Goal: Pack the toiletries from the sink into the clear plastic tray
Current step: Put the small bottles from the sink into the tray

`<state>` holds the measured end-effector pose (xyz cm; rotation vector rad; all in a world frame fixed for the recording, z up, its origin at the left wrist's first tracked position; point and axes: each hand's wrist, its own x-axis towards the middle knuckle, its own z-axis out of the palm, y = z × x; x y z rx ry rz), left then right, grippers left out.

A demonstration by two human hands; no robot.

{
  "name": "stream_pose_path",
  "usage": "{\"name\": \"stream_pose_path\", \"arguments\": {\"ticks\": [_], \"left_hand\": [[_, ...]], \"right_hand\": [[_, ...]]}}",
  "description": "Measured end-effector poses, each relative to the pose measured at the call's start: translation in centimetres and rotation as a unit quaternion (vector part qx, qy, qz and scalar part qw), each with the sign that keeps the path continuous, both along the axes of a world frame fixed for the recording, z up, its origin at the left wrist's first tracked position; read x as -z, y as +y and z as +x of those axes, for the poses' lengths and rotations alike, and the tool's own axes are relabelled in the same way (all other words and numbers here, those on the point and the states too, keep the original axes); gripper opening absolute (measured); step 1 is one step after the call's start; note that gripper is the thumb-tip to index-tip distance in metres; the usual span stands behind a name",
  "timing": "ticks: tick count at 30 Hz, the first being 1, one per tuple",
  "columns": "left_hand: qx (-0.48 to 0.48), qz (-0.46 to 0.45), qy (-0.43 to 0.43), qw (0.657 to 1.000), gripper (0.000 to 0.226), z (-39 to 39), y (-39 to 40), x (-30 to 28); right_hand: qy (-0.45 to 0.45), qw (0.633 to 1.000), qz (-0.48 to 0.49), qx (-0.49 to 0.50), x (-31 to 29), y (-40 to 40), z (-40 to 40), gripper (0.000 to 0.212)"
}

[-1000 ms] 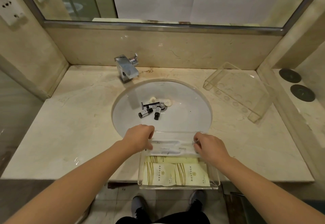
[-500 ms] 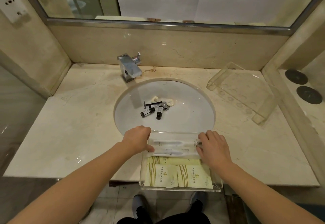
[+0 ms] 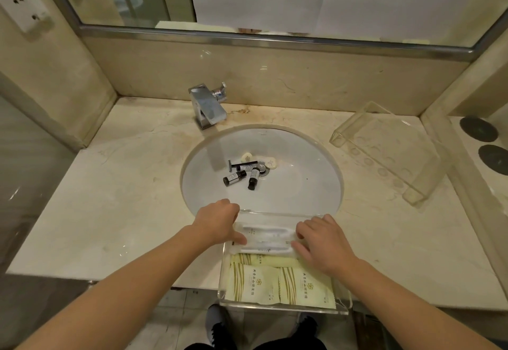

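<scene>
A clear plastic tray (image 3: 286,310) sits at the counter's front edge, overhanging it. Pale yellow sachets (image 3: 254,285) fill its near half and white wrapped packets (image 3: 268,237) lie across its far half. My left hand (image 3: 218,221) presses the packets' left end with its fingertips. On their right end my right hand (image 3: 320,242) rests flat, fingers spread. In the white sink (image 3: 302,184) by the drain lie three small dark bottles (image 3: 234,177), a black razor (image 3: 242,163) and two small soaps (image 3: 272,163).
A chrome tap (image 3: 207,106) stands behind the sink. A second clear tray (image 3: 390,151) lies upside down on the counter at right. Two dark round discs (image 3: 478,129) sit on the far right ledge. A mirror runs along the back wall.
Both hands shifted on the white packets: my right hand went from pinching their end to lying flat on them. The view moved slightly.
</scene>
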<state>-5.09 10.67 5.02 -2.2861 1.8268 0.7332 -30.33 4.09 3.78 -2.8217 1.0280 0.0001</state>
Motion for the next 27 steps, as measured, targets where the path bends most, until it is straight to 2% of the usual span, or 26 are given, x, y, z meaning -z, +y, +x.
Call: {"name": "stream_pose_path", "arguments": {"ticks": [6,12,18,22,27], "left_hand": [[-0.107,-0.058,0.078,0.990,0.050,1.0,-1.3,0.2],[-0.183,-0.053,0.102,0.976,0.033,2.5,-3.2,1.2],[-0.212,-0.027,0.097,0.972,0.025,4.0,-5.2,2.9],[-0.199,0.002,0.097,0.975,0.013,5.0,-6.6,4.1],[-0.187,0.022,0.093,0.978,0.033,6.4,-8.7,6.5]], "right_hand": [[-0.073,0.993,0.036,0.081,-0.3,-1.8,2.2,0.012],[-0.098,0.978,0.123,0.139,-0.4,-4.5,5.7,0.013],[0.007,0.946,0.277,0.166,1.8,-7.4,8.8,0.023],[0.048,0.925,0.344,0.155,3.8,-9.0,10.6,0.030],[0.071,0.908,0.394,0.126,6.4,-10.8,12.8,0.045]]}}
